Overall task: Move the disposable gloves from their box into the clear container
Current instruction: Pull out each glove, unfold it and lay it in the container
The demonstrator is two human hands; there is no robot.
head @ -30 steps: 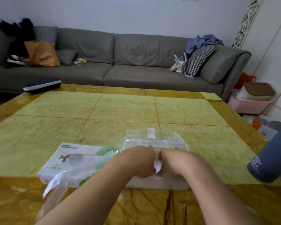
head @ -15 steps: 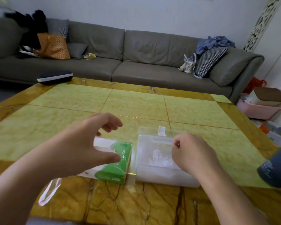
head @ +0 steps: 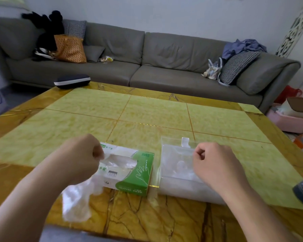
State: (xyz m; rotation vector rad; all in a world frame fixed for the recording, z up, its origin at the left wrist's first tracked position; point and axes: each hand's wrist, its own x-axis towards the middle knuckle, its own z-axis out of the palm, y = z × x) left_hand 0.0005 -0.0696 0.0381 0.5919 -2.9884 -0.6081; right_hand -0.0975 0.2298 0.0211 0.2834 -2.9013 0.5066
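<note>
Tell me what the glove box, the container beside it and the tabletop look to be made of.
Glove box: printed cardboard, going by its creased edges and torn oval opening.
Clear container: rigid see-through plastic, probably acrylic; the gloves inside show through.
Table: glossy stone or stone-look tile, veined and reflective; which one is unclear.

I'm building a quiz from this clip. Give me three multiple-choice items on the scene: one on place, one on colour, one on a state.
1. The clear container sits where relative to the glove box?
A. to its right B. behind it C. on top of it
2. The near-right end of the glove box is:
A. blue B. green C. red
3. The left hand is:
A. flat on the table B. pinching a glove at the box opening C. holding the container

Answers: 1 A, box and container lie side by side; 2 B, the green end shows a hand outline; 3 B, fingers curl around clear film at the opening.
</note>
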